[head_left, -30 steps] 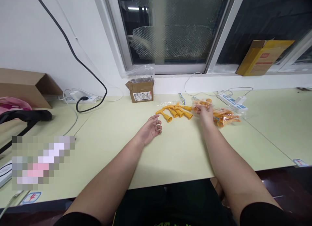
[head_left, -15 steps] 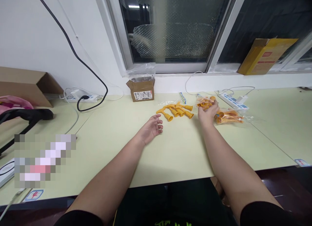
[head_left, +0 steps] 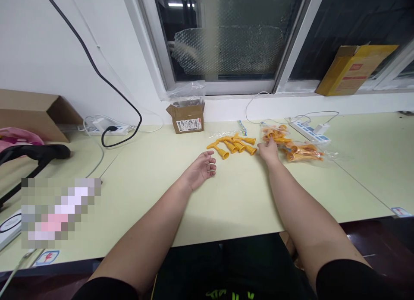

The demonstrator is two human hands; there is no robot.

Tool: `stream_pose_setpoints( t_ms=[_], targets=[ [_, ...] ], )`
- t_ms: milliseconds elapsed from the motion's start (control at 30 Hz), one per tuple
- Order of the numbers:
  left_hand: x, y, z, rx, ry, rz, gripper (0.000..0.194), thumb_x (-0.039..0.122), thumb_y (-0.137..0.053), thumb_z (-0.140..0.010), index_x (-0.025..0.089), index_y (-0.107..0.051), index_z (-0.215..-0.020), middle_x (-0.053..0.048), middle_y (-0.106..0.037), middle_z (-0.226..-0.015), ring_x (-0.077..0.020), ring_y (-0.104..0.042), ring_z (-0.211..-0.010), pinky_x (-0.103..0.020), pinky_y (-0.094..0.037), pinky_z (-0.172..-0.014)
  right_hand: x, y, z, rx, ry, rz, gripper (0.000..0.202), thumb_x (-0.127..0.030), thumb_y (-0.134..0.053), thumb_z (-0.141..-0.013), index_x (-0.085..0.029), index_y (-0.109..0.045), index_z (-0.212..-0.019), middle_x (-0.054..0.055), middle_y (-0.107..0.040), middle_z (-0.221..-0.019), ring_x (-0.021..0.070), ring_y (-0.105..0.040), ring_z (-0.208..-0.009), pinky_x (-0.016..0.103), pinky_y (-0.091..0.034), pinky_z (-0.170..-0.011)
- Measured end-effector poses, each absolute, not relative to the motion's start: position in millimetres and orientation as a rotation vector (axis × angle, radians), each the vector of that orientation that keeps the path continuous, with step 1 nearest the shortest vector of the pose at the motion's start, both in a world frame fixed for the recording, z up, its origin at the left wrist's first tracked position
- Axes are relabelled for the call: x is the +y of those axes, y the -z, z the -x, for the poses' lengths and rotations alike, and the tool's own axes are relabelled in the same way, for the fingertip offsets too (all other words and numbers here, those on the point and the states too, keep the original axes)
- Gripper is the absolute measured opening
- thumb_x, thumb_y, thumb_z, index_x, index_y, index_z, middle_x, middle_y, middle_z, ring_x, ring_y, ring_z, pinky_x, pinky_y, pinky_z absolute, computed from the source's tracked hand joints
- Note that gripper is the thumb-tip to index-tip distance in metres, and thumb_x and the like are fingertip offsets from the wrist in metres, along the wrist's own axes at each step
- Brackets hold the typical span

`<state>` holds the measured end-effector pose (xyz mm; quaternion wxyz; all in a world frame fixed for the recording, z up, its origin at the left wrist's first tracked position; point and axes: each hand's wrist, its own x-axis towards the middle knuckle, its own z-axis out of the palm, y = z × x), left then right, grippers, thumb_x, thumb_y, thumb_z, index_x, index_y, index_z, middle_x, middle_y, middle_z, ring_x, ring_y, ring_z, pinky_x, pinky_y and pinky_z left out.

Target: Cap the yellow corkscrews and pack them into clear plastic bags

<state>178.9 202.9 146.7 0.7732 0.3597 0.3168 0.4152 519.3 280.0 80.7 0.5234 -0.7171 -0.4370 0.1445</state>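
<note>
My left hand [head_left: 201, 170] rests on the table palm up, fingers loosely curled and apart, with nothing in it. Just beyond its fingertips lie several yellow plastic pieces [head_left: 231, 144], each with a flared hollow end and some with a curved crosspiece. My right hand [head_left: 269, 153] has its thumb spread away from the fingers, and the fingertips touch a loose pile of similar yellow-orange pieces [head_left: 278, 133] with clear film about them. To its right, a clear bag of long orange pieces [head_left: 304, 153] lies flat. Some fingers of the right hand are hidden.
Behind the yellow pieces are clear wrapping with a printed label [head_left: 242, 128] and a small open carton [head_left: 189, 121]. A power strip [head_left: 308, 131] sits at the back right, another [head_left: 118, 131] at the back left. A black cable [head_left: 97, 69] hangs down the wall.
My right hand has drawn back a little to the left, off the top of the yellow-orange pile, uncovering more of it. The left hand stays where it was. The view has tilted slightly.
</note>
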Motion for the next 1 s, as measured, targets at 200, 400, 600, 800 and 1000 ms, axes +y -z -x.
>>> stream_pose_setpoints(
  t_ms=[200,400,600,800,1000],
  targets=[
    [201.9,-148.1,-178.7,0.686,-0.9,-0.78,0.05,0.034,-0.081,-0.077,0.023,-0.058,-0.12,0.0,-0.062,-0.091,-0.0133,-0.063,-0.073,-0.028,-0.05,-0.066,270.4,-94.5,-513.5,-0.865,-0.298,1.901,0.088,-0.031,-0.067,-0.071,-0.009,-0.039,-0.152,0.028,-0.038,-0.157,0.0422,-0.036,-0.149,0.054,-0.028,-0.125],
    [201.7,-146.8,-179.8,0.685,-0.894,-0.795,0.049,0.035,-0.081,-0.077,0.023,-0.058,-0.119,0.0,-0.062,-0.091,-0.0131,-0.062,-0.073,-0.028,-0.049,-0.066,255.5,-110.8,-494.0,-1.165,0.075,1.686,0.041,-0.03,-0.058,-0.08,-0.019,-0.06,-0.119,0.017,-0.051,-0.131,0.0336,-0.052,-0.129,0.055,-0.04,-0.114],
    [203.6,-143.6,-177.7,0.668,-0.899,-0.808,0.05,0.035,-0.081,-0.076,0.023,-0.057,-0.119,0.001,-0.062,-0.091,-0.0132,-0.062,-0.073,-0.028,-0.048,-0.066,255.7,-123.9,-456.3,-1.565,-0.009,1.425,0.031,-0.045,-0.067,-0.086,-0.022,-0.072,-0.106,0.015,-0.053,-0.144,0.0311,-0.048,-0.139,0.05,-0.034,-0.121],
    [203.8,-141.8,-177.0,0.657,-0.852,-0.848,0.05,0.035,-0.082,-0.076,0.023,-0.057,-0.118,0.001,-0.063,-0.092,-0.0135,-0.063,-0.074,-0.029,-0.048,-0.069,270.8,-121.7,-435.1,-1.91,-0.354,1.517,0.038,-0.051,-0.055,-0.098,-0.023,-0.08,-0.104,0.012,-0.067,-0.139,0.0302,-0.055,-0.137,0.047,-0.036,-0.121],
    [203.2,-141.0,-176.7,0.657,-0.837,-0.873,0.049,0.035,-0.081,-0.077,0.023,-0.057,-0.118,0.001,-0.062,-0.093,-0.0135,-0.062,-0.073,-0.03,-0.047,-0.07,280.8,-124.2,-434.1,-1.955,-0.349,1.603,0.044,-0.044,-0.046,-0.103,-0.02,-0.081,-0.092,0.015,-0.069,-0.133,0.0308,-0.062,-0.128,0.045,-0.04,-0.115]
  ],
)
